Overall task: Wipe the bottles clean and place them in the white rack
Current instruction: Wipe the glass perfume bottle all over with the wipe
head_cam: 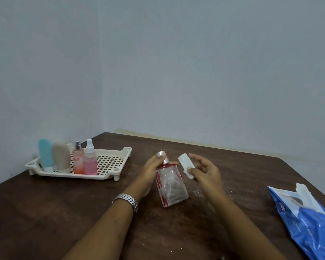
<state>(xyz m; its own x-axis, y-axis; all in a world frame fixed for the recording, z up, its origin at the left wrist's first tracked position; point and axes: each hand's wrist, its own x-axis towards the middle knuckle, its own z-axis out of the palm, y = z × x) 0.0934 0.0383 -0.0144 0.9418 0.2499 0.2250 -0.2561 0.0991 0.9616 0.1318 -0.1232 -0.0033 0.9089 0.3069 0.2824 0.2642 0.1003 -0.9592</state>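
1. The left hand (152,170) has its fingers curled round the neck of the clear bottle (172,187), just under the silver cap.
2. That bottle (clear glass with red trim) sits tilted near the middle of the desk (45,212), cap toward the far edge. I cannot tell whether its base touches the wood.
3. The right hand (204,174) pinches a crumpled white wipe (185,165) between thumb and fingers, the other fingers loosely bent. The wipe is just beside the bottle's shoulder; contact is unclear.
4. The white rack (111,163) stands by the far left corner of the desk. Upright along its near left side are a teal tube (45,154), a beige tube (61,156), an orange spray bottle (78,163) and a pink spray bottle (90,163).
5. A blue packet (308,226) lies at the right edge of the desk, with white sheet sticking out of its top.
6. A metal wristwatch (127,199) is on the left wrist.
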